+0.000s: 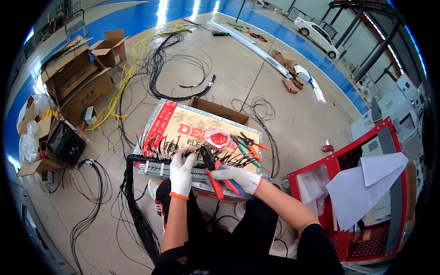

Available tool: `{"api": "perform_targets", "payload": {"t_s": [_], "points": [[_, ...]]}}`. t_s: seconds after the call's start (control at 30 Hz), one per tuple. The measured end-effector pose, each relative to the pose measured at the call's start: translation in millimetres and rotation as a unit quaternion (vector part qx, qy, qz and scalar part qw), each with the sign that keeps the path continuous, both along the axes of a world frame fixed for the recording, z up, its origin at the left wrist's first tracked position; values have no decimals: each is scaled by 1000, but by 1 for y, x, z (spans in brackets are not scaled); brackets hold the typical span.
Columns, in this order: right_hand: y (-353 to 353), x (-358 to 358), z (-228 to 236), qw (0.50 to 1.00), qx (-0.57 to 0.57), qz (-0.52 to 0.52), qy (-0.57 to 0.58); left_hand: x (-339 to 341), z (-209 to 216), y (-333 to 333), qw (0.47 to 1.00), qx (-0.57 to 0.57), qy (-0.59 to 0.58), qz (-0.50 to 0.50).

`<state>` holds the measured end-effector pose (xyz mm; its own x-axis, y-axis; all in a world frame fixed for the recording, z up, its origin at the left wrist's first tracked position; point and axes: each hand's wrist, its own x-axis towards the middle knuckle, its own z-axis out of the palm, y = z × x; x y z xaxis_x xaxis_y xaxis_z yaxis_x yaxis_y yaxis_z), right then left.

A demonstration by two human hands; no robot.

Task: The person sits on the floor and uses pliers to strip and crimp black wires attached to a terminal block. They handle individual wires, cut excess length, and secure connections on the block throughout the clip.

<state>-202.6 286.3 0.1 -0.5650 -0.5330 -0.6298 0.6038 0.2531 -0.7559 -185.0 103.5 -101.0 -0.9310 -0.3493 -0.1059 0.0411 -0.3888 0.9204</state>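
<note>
My left hand (182,172), in a white glove with an orange cuff, is closed at the fingertips on a thin black wire among a row of black wire ends (160,145). My gloved right hand (240,178) grips crimping pliers (215,172) with red and blue handles. Their dark head points up, just right of my left fingers. The wires run along a grey slotted rail (160,169) at the near edge of a crate with a printed top (183,121). On it lie a clear bag of small red terminals (217,138) and several hand tools (251,145).
A thick black cable bundle (133,220) hangs off the crate's left side. Cardboard boxes (87,98), a black case (66,142) and yellow cable (117,98) lie left. At right stands a red-framed cabinet (337,201) with white paper sheets (362,188). Black cables (158,68) cover floor ahead.
</note>
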Motion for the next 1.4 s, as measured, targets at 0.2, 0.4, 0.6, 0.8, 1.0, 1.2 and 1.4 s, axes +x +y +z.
{"api": "perform_targets", "payload": {"t_s": [0.2,0.4,0.6,0.8,1.0,1.2,1.4], "points": [[-7,-24,-7,999,16,32,17,-1,11,1,998,-46,-29,11],[-9,-24,-2,997,51,33,45,-4,7,4,996,-90,3,29],[-15,-23,11,956,177,159,172,-2,16,2,993,-106,-35,21],[-24,-18,-9,853,320,214,353,-1,10,4,978,-198,-29,55],[-18,-21,-44,848,289,181,405,-5,5,6,986,-155,-35,41],[-17,-22,-7,929,238,162,230,-5,0,7,982,-182,6,60],[-10,-10,4,982,124,-22,140,-4,6,7,989,-114,-49,78]]}}
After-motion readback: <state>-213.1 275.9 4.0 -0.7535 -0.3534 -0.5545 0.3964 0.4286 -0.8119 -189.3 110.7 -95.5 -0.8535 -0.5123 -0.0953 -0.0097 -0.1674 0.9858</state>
